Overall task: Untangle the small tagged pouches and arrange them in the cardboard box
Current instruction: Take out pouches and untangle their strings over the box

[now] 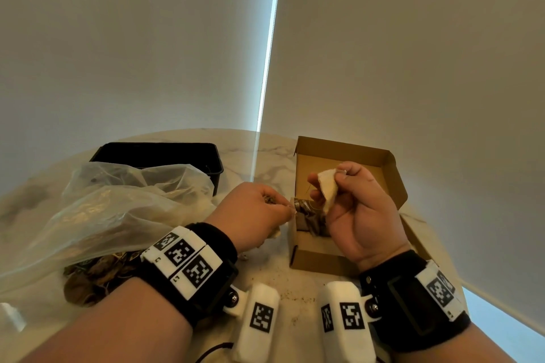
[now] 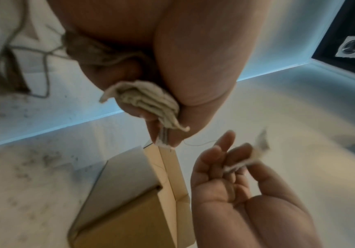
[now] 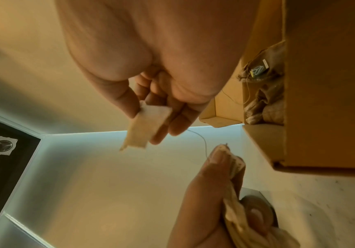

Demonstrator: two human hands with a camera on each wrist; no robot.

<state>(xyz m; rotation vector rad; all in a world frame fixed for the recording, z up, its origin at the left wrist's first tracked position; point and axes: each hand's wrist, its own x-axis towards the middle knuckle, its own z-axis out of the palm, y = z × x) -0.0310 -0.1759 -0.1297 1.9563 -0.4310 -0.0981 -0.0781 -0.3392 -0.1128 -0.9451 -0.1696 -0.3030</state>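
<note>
Right now your right hand [image 1: 358, 209] pinches a single pale pouch [image 1: 328, 188] between thumb and fingers, raised over the open cardboard box [image 1: 389, 174]. Your left hand [image 1: 253, 212] is clamped on a bunch of pouches [image 2: 149, 100] just left of the box, its fingertips squeezing their tags together. A thin string [image 3: 203, 142] runs between the two hands, so the lifted pouch looks not yet free. My advice: keep the left grip firm on the bunch and draw the right hand away slowly, following the string instead of yanking; these pouches seem thin and could tear, and the table [image 1: 274, 162] already carries loose crumbs. Once the string slips clear, lay the pouch beside the darker ones [image 1: 309, 215] already sitting at the box's near left end. More tangled pouches wait by the clear plastic bag [image 1: 118, 209] to your left, with a black tray [image 1: 159, 153] behind it.
</note>
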